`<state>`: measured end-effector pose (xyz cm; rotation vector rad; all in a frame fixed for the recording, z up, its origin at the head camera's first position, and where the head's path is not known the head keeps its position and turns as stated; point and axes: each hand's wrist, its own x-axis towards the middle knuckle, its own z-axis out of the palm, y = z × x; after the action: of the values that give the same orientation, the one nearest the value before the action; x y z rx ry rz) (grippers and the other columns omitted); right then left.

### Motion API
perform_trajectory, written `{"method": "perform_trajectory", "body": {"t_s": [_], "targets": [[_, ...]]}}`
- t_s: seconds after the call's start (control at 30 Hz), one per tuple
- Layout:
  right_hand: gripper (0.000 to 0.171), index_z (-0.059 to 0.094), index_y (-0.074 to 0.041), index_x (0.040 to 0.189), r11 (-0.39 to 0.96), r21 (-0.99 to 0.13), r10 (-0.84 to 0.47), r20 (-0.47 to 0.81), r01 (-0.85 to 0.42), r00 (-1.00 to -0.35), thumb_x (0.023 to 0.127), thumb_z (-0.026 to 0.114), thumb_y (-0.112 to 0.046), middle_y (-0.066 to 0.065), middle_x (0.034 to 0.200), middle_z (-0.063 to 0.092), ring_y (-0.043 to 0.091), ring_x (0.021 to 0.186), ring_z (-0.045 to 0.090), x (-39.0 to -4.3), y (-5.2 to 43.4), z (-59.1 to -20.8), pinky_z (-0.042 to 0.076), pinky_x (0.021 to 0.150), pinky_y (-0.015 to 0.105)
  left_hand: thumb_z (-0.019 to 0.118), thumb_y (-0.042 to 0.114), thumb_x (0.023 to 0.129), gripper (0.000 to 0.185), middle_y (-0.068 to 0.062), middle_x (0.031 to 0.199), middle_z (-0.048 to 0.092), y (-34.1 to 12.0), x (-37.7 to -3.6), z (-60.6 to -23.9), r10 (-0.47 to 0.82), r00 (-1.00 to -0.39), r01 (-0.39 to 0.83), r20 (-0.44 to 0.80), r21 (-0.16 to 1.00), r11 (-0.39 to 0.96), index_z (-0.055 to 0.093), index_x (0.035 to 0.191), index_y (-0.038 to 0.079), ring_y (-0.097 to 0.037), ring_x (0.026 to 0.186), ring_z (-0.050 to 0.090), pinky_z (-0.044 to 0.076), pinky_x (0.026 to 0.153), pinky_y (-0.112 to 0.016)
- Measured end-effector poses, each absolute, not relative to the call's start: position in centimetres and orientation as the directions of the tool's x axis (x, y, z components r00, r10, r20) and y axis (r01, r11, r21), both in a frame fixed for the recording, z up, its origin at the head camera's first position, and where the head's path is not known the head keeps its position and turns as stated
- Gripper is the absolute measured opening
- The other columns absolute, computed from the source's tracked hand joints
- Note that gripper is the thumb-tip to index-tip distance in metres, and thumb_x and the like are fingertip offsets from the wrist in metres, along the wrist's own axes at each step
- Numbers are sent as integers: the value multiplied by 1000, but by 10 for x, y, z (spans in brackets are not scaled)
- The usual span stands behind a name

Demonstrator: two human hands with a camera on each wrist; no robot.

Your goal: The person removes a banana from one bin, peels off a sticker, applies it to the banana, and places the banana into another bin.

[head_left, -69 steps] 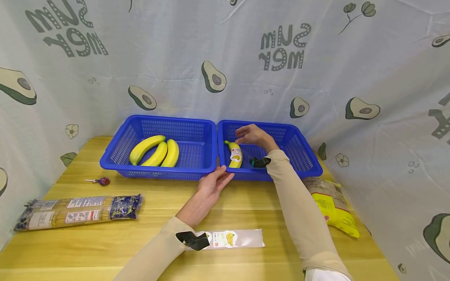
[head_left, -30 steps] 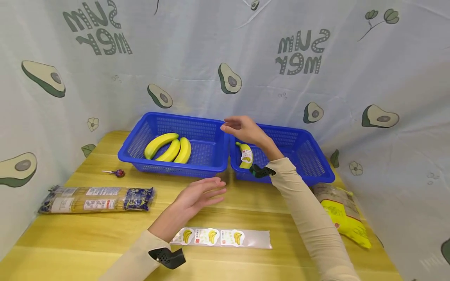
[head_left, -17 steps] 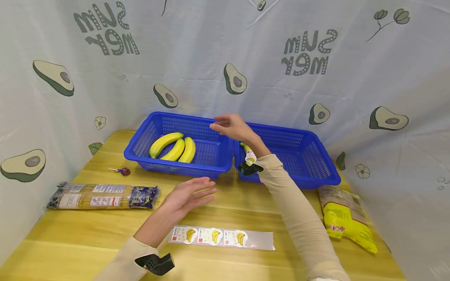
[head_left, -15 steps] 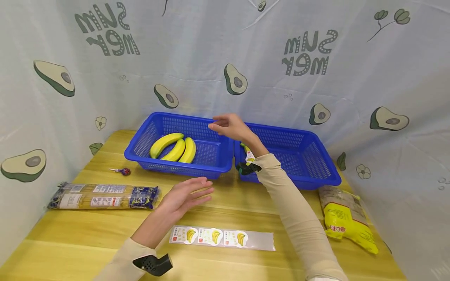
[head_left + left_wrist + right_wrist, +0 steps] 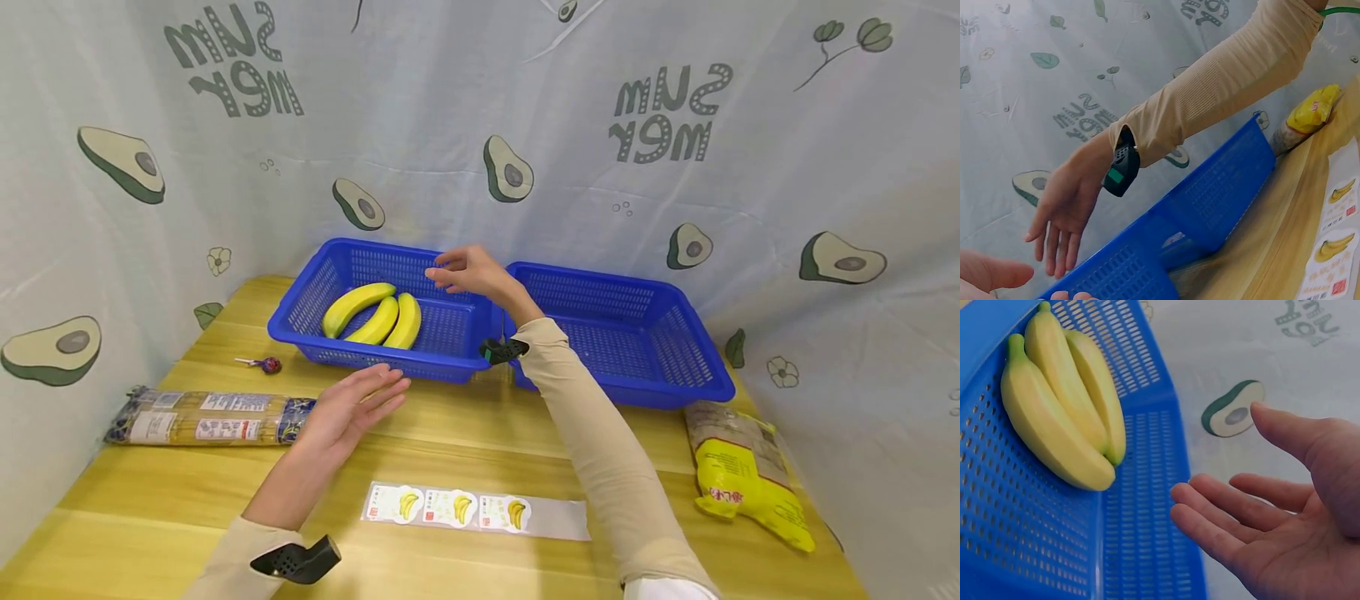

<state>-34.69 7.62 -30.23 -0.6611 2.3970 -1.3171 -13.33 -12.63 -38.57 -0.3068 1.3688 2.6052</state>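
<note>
Three yellow bananas [image 5: 372, 317] lie together in the left blue basket [image 5: 390, 361]. Above that basket's right half hovers my right hand [image 5: 472, 272], holding nothing. The right wrist view shows its fingers loosely extended beside the bananas [image 5: 1060, 406], not touching them. My left hand [image 5: 351, 410] is in the air in front of the same basket, fingers extended, with nothing held. The right blue basket [image 5: 615, 300] stands alongside; my right forearm covers its left end, and the stickered banana seen there earlier is hidden in the head view.
A strip of banana stickers [image 5: 459, 508] lies on the wooden table [image 5: 450, 567]. At the left are a packet of spaghetti [image 5: 217, 417], partly behind my left hand, and a lollipop [image 5: 270, 365]. A yellow bag [image 5: 742, 475] lies at right. A printed curtain [image 5: 420, 100] hangs behind.
My right hand has left the stickered banana in the right basket and moved left over the left basket. My left hand has let go of the basket rim and drawn back leftward.
</note>
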Motion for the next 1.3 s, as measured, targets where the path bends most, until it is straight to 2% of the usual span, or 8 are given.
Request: {"method": "perform_trajectory", "body": {"t_s": [0.37, 0.57, 0.77, 0.87, 0.97, 1.1, 1.2, 1.3], "targets": [[65, 46, 12, 155, 438, -892, -546, -166, -111, -821, 106, 72, -22, 30, 142, 65, 47, 130, 64, -371, 64, -331, 53, 113, 57, 54, 2, 112, 54, -4, 120, 72, -160, -136, -384, -38, -957, -204, -288, 757, -621, 30, 161, -4, -17, 115, 74, 53, 113, -37], [66, 47, 12, 155, 473, -879, -523, -220, -66, -824, 105, 74, -22, 29, 145, 63, 45, 131, 64, -378, 68, -341, 53, 113, 57, 53, 5, 113, 57, 0, 121, 71, -179, -139, -385, -63, -951, -202, -303, 760, -618, 27, 165, 0, -13, 116, 73, 50, 116, -35], [62, 53, 11, 150, 495, -868, -527, -256, -48, -810, 103, 76, -22, 30, 144, 63, 44, 130, 65, -385, 61, -350, 54, 113, 55, 62, 2, 107, 22, -2, 112, 74, -206, -142, -382, -113, -934, -157, -340, 672, -723, 65, 129, 6, -17, 112, 75, 53, 113, -35], [60, 54, 11, 150, 517, -855, -530, -278, -45, -801, 103, 76, -21, 30, 143, 64, 43, 129, 66, -386, 57, -352, 55, 111, 53, 65, 2, 106, 11, -4, 109, 73, -217, -145, -382, -134, -923, -137, -360, 635, -760, 71, 113, 6, -18, 111, 75, 54, 112, -36], [59, 54, 12, 149, 536, -844, -532, -310, -30, -788, 104, 76, -18, 30, 142, 65, 43, 129, 66, -389, 55, -355, 56, 111, 52, 67, 4, 105, 31, -4, 112, 71, -225, -151, -380, -135, -912, -152, -388, 624, -767, 65, 136, 8, -21, 127, 67, 51, 114, -35], [56, 53, 13, 149, 552, -834, -524, -358, 12, -773, 104, 74, -13, 30, 142, 65, 45, 130, 65, -394, 53, -357, 54, 113, 53, 65, 7, 107, 74, -3, 132, 61, -232, -159, -377, -133, -906, -168, -403, 629, -759, 28, 170, 18, -22, 151, 45, 46, 118, -33], [56, 53, 12, 150, 565, -825, -516, -378, 26, -769, 104, 74, -12, 29, 142, 65, 44, 131, 65, -396, 52, -359, 54, 113, 52, 66, 7, 106, 79, -3, 137, 57, -237, -165, -377, -142, -897, -156, -419, 600, -785, 23, 172, 19, -21, 145, 49, 45, 118, -34], [56, 54, 11, 150, 587, -809, -517, -379, 4, -767, 104, 74, -15, 27, 142, 66, 42, 130, 66, -397, 49, -362, 56, 111, 50, 67, 4, 105, 78, -4, 130, 59, -244, -168, -377, -133, -887, -136, -443, 525, -840, 28, 170, 21, -18, 124, 61, 44, 119, -34]]}}
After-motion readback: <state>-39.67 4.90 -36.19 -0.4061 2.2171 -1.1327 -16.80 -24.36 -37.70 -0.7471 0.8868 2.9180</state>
